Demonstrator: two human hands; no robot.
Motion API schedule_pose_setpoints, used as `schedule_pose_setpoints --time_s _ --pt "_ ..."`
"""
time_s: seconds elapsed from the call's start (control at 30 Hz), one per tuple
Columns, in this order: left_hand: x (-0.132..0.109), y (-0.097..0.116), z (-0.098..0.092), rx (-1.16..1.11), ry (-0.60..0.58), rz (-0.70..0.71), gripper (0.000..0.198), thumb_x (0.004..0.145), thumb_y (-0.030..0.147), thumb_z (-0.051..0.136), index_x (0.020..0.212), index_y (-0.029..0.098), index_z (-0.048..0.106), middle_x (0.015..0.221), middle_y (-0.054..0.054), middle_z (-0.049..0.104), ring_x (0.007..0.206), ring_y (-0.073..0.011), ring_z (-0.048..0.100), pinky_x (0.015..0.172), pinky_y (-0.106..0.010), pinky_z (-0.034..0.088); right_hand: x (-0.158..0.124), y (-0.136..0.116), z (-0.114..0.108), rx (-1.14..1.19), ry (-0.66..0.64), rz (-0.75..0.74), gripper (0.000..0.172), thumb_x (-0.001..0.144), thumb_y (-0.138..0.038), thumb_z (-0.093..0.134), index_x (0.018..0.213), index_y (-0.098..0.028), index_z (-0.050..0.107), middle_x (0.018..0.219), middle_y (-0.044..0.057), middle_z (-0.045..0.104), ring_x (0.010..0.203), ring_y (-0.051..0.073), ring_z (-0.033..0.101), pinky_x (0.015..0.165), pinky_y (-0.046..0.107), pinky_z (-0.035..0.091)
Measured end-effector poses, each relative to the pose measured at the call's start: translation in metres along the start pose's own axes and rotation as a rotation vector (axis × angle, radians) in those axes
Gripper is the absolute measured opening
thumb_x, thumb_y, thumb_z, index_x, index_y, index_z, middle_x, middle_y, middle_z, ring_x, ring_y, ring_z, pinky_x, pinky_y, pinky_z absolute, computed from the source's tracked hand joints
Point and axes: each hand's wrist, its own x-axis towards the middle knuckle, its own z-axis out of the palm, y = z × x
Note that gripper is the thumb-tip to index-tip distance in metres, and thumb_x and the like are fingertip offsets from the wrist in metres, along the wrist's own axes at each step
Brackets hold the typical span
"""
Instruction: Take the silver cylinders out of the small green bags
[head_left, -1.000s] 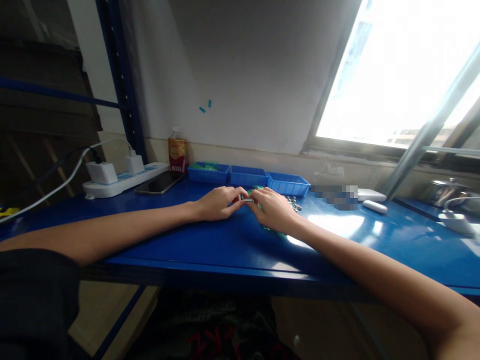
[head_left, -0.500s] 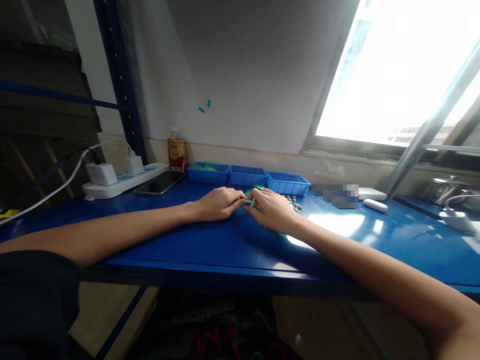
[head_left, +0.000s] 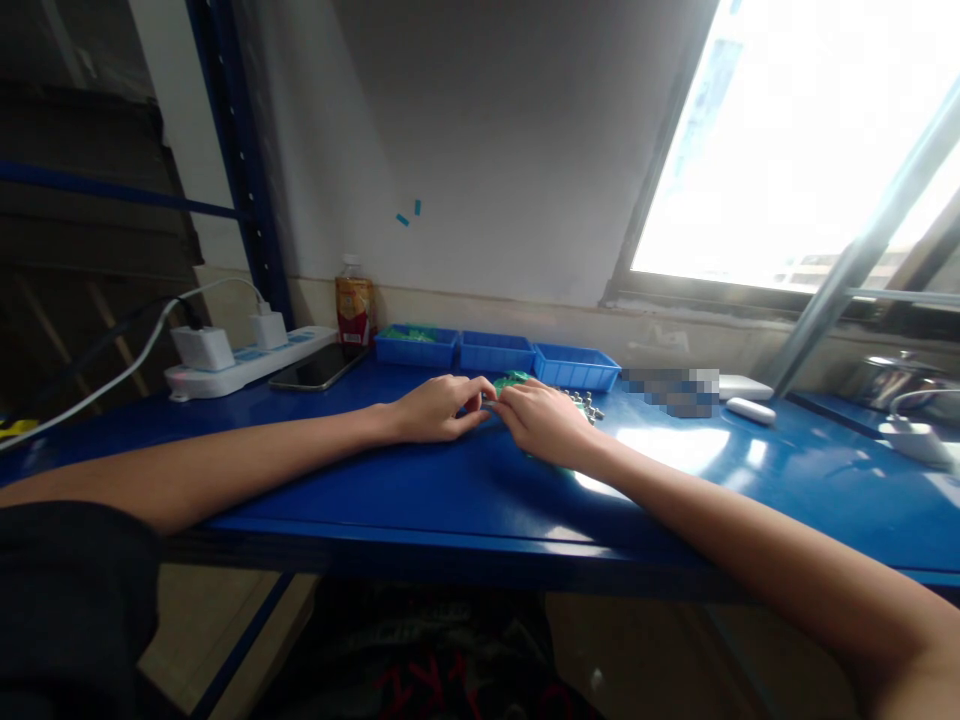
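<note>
Just above the blue tabletop my two hands meet at the fingertips. My left hand (head_left: pixel 444 408) is closed in a pinch, its index finger bent, on one end of a small grey part (head_left: pixel 488 402). My right hand (head_left: pixel 546 422) is also closed, thumb and fingers pressed together at the other end of that part. Most of the part is hidden by the fingers, so its kind is unclear. Green pieces (head_left: pixel 511 379) lie behind my right hand, partly covered by it. Small metal fittings (head_left: pixel 588 405) are heaped right beside that hand.
Three blue bins line the wall; the left bin (head_left: pixel 416 350) holds green pieces, near the middle bin (head_left: pixel 496 352) and right bin (head_left: pixel 576 368). At left are a phone (head_left: pixel 319 368), a power strip (head_left: pixel 251 358) and a drink bottle (head_left: pixel 354 305). A white case (head_left: pixel 750 411) lies right.
My left fingers have shifted on the small grey part, the index finger now arched higher. My right fingers have closed further over it. The arms have hardly moved.
</note>
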Motion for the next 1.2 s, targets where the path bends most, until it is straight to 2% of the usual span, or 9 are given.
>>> schedule_pose_setpoints --time_s 0.13,0.3,0.43,0.53,0.67,0.8,0.9,1.1,1.2 --pt "0.0001 -0.0001 0.0001 0.022 -0.003 0.006 0.020 0.091 0.031 0.050 0.105 0.019 0.056 0.082 -0.001 0.065 0.073 -0.0158 0.060 0.067 -0.025 0.040 0.0001 -0.0002 -0.0003 -0.007 -0.008 -0.001 0.032 0.098 -0.035 0.033 0.089 -0.019 0.060 0.090 0.008 0.069 0.092 0.023 0.060 0.075 0.032 0.041" --pt "0.0007 -0.0017 0.0011 0.046 -0.015 0.021 0.026 0.096 0.035 0.041 0.107 0.018 0.057 0.089 -0.005 0.068 0.082 -0.0186 0.063 0.073 -0.027 0.041 -0.0006 0.0004 0.0000 0.008 0.006 0.030 0.025 0.091 -0.041 0.049 0.099 -0.018 0.056 0.090 0.007 0.069 0.092 0.024 0.059 0.070 0.030 0.040" --pt "0.0013 -0.0019 -0.0001 0.051 -0.037 0.043 0.029 0.097 0.035 0.037 0.105 0.018 0.059 0.097 -0.006 0.068 0.089 -0.0187 0.062 0.078 -0.027 0.041 -0.0008 0.0007 -0.0011 0.019 -0.008 0.025 0.023 0.092 -0.039 0.048 0.099 -0.019 0.056 0.092 0.006 0.069 0.095 0.023 0.058 0.072 0.030 0.038" --pt "0.0017 -0.0016 -0.0009 0.057 -0.051 0.058 0.031 0.097 0.034 0.035 0.101 0.017 0.061 0.097 -0.006 0.068 0.089 -0.0183 0.062 0.079 -0.027 0.041 -0.0008 -0.0009 -0.0022 0.008 -0.011 0.019 0.022 0.094 -0.037 0.045 0.095 -0.019 0.058 0.092 0.006 0.069 0.095 0.023 0.059 0.072 0.030 0.037" --pt "0.0012 -0.0014 -0.0007 0.047 -0.040 0.034 0.030 0.097 0.033 0.035 0.102 0.017 0.059 0.096 -0.006 0.068 0.090 -0.0184 0.062 0.078 -0.026 0.042 -0.0012 -0.0033 -0.0020 -0.030 -0.013 0.003 0.033 0.098 -0.037 0.033 0.087 -0.019 0.058 0.090 0.007 0.069 0.092 0.023 0.059 0.072 0.031 0.036" --pt "0.0001 0.0002 -0.0009 0.007 -0.008 0.003 0.026 0.091 0.031 0.047 0.113 0.018 0.054 0.085 -0.002 0.066 0.074 -0.0153 0.061 0.068 -0.024 0.042 -0.0015 -0.0026 -0.0004 -0.058 0.004 0.003 0.037 0.099 -0.035 0.028 0.086 -0.019 0.058 0.089 0.006 0.069 0.092 0.023 0.058 0.073 0.032 0.036" --pt "-0.0001 0.0008 -0.0013 -0.008 0.007 0.013 0.029 0.087 0.031 0.053 0.112 0.018 0.053 0.082 0.000 0.065 0.066 -0.0127 0.057 0.062 -0.022 0.040 -0.0010 -0.0019 -0.0002 -0.061 0.002 0.004 0.036 0.100 -0.034 0.028 0.088 -0.019 0.058 0.090 0.006 0.068 0.092 0.023 0.058 0.073 0.032 0.035" --pt "0.0001 -0.0025 0.0004 0.030 -0.004 0.021 0.023 0.094 0.032 0.044 0.107 0.018 0.057 0.084 -0.002 0.066 0.077 -0.0165 0.061 0.071 -0.026 0.041 -0.0003 -0.0045 -0.0016 -0.037 -0.023 0.027 0.036 0.099 -0.037 0.028 0.088 -0.019 0.057 0.091 0.008 0.069 0.094 0.023 0.058 0.074 0.032 0.036" --pt "0.0002 -0.0041 0.0014 0.067 -0.026 0.038 0.027 0.097 0.034 0.038 0.107 0.018 0.057 0.091 -0.004 0.067 0.083 -0.0191 0.062 0.074 -0.028 0.040 -0.0008 -0.0048 -0.0019 -0.009 0.004 0.041 0.030 0.095 -0.042 0.040 0.098 -0.017 0.056 0.090 0.008 0.069 0.094 0.024 0.058 0.074 0.032 0.037"
